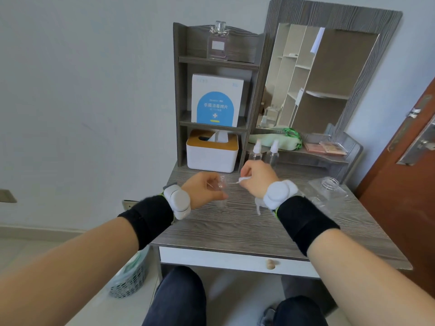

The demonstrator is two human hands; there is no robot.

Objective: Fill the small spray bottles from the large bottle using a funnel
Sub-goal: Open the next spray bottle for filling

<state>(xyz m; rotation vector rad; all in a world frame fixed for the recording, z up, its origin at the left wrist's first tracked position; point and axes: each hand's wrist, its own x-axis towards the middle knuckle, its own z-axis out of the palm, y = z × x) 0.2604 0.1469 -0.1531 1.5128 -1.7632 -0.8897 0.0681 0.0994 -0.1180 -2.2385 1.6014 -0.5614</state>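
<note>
My left hand (pixel 204 189) grips a small clear spray bottle (pixel 222 191) standing on the desk, its neck open. My right hand (pixel 256 177) holds the white spray head (pixel 241 180) just right of the neck, its thin dip tube reaching toward the bottle mouth. Two more small clear spray bottles with white tops stand behind my hands, one (pixel 256 150) on the left and the other (pixel 273 152) on the right. The large clear bottle (pixel 329 191) lies at the desk's right side with its threaded mouth open. A white funnel-like piece (pixel 258 205) shows below my right wrist.
A white tissue box (pixel 211 154) stands at the back left under a shelf unit (pixel 179 90) holding a blue-and-white box and a perfume bottle. A mirror (pixel 317 78), green cloth and makeup palettes (pixel 324 147) sit at the back right. A brown door (pixel 404 172) is at the right.
</note>
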